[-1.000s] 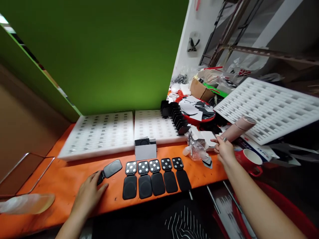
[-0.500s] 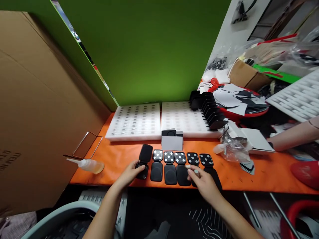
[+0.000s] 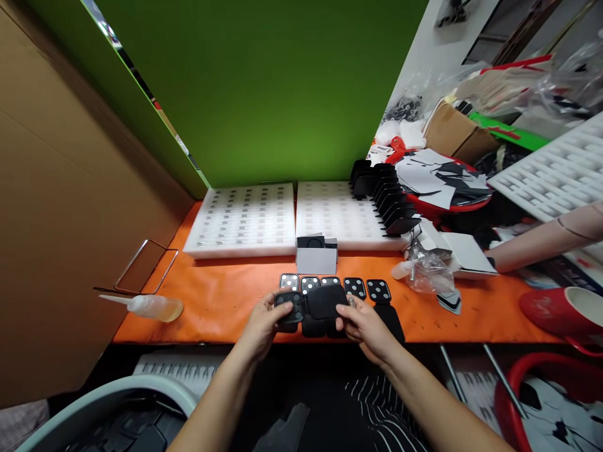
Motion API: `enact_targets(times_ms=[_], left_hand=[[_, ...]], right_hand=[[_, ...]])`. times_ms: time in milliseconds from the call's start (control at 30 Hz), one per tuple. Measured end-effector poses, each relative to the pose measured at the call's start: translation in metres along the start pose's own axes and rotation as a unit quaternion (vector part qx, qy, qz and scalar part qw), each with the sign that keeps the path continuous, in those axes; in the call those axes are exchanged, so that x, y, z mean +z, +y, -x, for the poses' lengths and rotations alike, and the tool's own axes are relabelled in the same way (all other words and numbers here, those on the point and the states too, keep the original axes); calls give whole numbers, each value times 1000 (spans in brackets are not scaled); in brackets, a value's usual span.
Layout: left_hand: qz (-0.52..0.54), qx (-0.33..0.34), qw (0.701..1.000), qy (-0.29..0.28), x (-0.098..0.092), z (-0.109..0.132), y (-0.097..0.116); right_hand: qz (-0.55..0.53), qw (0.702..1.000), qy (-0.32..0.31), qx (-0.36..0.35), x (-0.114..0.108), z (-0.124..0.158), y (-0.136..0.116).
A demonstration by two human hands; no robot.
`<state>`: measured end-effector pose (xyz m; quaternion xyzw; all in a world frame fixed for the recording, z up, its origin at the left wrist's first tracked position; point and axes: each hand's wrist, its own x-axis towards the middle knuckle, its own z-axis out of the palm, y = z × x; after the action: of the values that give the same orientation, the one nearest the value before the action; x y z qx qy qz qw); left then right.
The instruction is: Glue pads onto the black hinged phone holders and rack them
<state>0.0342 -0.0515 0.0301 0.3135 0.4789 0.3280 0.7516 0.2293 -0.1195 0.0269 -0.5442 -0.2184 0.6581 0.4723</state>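
Observation:
An opened black hinged case (image 3: 315,304) is lifted just above the orange table's (image 3: 221,301) front edge. My left hand (image 3: 264,323) grips its left half, which has round insets. My right hand (image 3: 365,324) pinches the plain black flap on the right. Under and behind them lies a row of several open black cases (image 3: 366,290), their upper halves dotted with silver discs. A small grey card box (image 3: 316,258) stands just behind the row.
Two white foam trays (image 3: 245,220) lie at the back, with a rack of black cases (image 3: 389,201) on the right one. A glue bottle (image 3: 151,306) and wire frame (image 3: 141,267) lie left. Clear bag (image 3: 426,270), red cup (image 3: 565,311) and clutter sit right. A pale tube (image 3: 541,238) reaches in from the right.
The leftmost case has been lifted off the table into both hands. My right hand came over from the clutter at the right and took hold of its flap.

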Motion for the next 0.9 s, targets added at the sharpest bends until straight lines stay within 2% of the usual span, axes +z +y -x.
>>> enact_targets(times_ms=[67,133,233,300,400,467,500,667,900], left_hand=[[89,54,991,89,14,-3,-7],[138,82,981,105,32,-2,-16],[156,46,986,20,54,3,-26],[169,2,985,-20,59,5,-27],[199,-111,971,-69,51,3,-22],[209,-179,954,-116,43,0,-18],[207,-192,950,-137,40,-1,-18],[210,-139,951,-180,40,0,-25],[160,-166,952,-200,47,4,-25]], right_hand=[[25,999,-27,32,3,7,9],[43,997,-44,55,10,12,21],[57,995,-62,49,20,18,37],[79,993,-79,30,21,22,42],[125,989,-71,-31,8,32,40],[147,987,-24,-59,-6,37,38],[151,986,3,-64,-13,39,36],[153,980,89,-94,-30,37,29],[187,966,119,-134,-23,29,21]])
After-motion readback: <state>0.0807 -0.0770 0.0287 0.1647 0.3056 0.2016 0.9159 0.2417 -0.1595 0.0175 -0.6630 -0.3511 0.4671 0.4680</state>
